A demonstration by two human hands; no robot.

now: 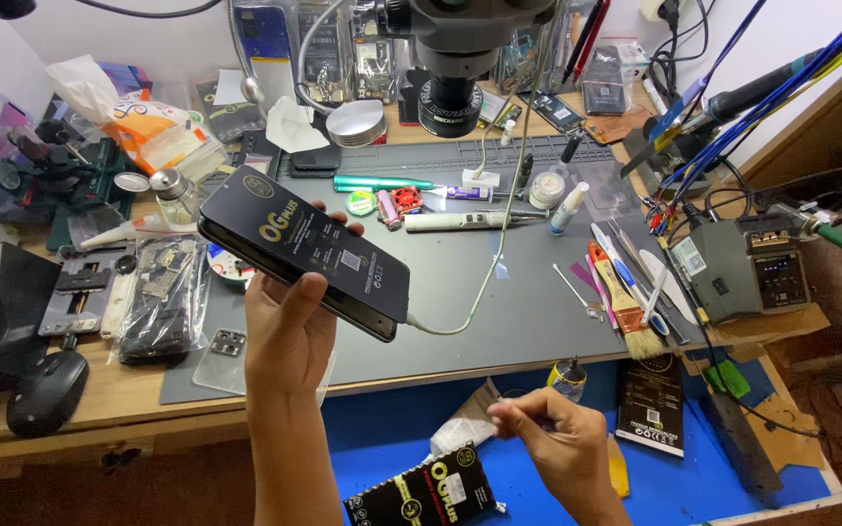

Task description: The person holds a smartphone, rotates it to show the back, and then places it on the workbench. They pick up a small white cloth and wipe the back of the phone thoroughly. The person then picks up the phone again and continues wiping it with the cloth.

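Head view, looking down at a repair bench: the fingers of the left hand [287, 326] wrap from below around a dark smartphone [304, 251], thumb side on the near edge and fingertips showing over the far edge, so the grip is closed on the phone. The phone is held tilted above the grey work mat [499, 312], its upper face covered by a black printed sheet, and a pale cable [484, 282] runs from its lower end up toward the microscope head [455, 58] at the top of the frame.

The right hand [553, 443] sits lower, in front of the desk edge — its fingers are pinched together on something small and pale, too small to make out. Just beside it, lower left, lies a black packet with yellow print [426, 492] on the blue surface [713, 477] below the desk, and another black packet [653, 404] lies to the right.

Further out on the mat, a brush with a wooden handle [626, 307] rests among thin pry tools at the right, near a soldering station [747, 268]. A teal pen-shaped tool [382, 182] and a white tube [465, 221] lie at the mat's far side. At the left, a black computer mouse [46, 390] sits on the wooden desk — near a metal fixture plate [85, 292].
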